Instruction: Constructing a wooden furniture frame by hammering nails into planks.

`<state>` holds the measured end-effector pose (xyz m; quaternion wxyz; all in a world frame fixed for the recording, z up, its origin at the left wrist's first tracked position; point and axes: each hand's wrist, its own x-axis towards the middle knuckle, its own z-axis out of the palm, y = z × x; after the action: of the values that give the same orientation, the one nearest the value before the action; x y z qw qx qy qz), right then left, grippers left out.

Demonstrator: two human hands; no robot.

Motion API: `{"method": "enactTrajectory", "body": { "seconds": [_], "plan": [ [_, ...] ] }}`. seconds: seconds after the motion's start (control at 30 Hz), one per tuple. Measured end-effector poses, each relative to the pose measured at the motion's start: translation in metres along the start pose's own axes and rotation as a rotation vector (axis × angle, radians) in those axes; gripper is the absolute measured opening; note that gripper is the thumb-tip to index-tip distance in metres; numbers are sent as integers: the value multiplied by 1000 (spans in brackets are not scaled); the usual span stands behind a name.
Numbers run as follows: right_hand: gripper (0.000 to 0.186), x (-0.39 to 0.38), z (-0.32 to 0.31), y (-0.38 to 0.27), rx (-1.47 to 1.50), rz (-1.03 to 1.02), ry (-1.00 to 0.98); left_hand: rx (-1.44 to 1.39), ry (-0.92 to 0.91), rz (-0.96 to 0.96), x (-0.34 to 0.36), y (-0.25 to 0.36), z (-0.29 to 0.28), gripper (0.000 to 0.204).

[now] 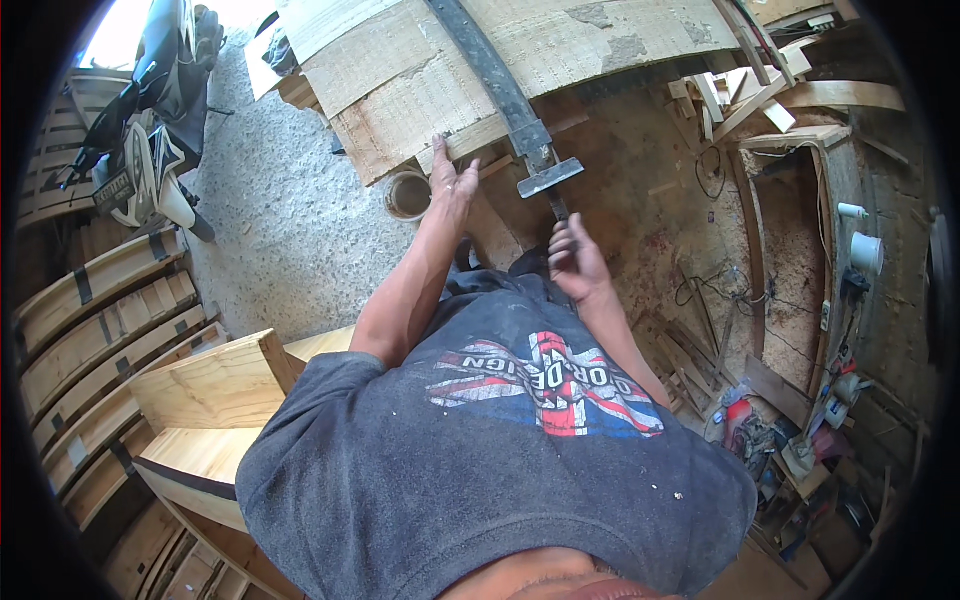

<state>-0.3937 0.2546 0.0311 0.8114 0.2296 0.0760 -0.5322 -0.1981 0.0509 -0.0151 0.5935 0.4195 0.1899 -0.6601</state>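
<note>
Right grip (578, 262): fingers curled round the dark handle (560, 208) at the near end of a long, dark grey metal bar clamp (480, 65). Left grip (454, 188): not clenched; fingers extended, tips against the near edge of a wide panel of pale, rough-sawn wooden boards (400, 95).

Clamp position: bar laid across the top of the panel, running from the upper picture edge towards the person; its flat metal crosspiece (550, 178) sits beyond the panel edge, between panel and right grip. Panel surface: patchy, with greyish marks towards the right.

Surroundings: round, open, pale container (389, 200) just beside the left wrist, below the panel edge. Speckled grey concrete floor (270, 240) to the left; black-and-white motorcycle (150, 160) standing at upper left. Loose pale wood offcuts (745, 105) at upper right. White cylindrical container (867, 254) at far right.
</note>
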Motion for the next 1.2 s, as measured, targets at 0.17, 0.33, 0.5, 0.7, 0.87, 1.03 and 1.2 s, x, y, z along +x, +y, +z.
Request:
{"method": "enactTrajectory", "body": {
  "seconds": [0.17,0.33,0.5,0.7,0.87,1.03,1.2],
  "plan": [
    [59,-23,57,-31,-76,-474,131,-45,29,-30,0,9,-2,58],
    [45,-19,69,-44,-1545,-1351,361,41,10,-51,-3,8,-5,76],
    [46,26,7,-98,-2805,-1643,520,24,-6,9,-9,20,-9,71],
    [50,109,-212,-91,-2033,-743,799,51,-35,-106,-28,-8,30,67],
    [61,61,-36,80,-681,-102,465,20,21,-36,-4,9,-7,68],
    [75,-29,115,34,37,-102,434,-6,2,-48,-7,13,-8,81],
    [45,-31,139,62,-1193,-374,503,54,6,-42,-12,9,-3,80]
  ]
}}
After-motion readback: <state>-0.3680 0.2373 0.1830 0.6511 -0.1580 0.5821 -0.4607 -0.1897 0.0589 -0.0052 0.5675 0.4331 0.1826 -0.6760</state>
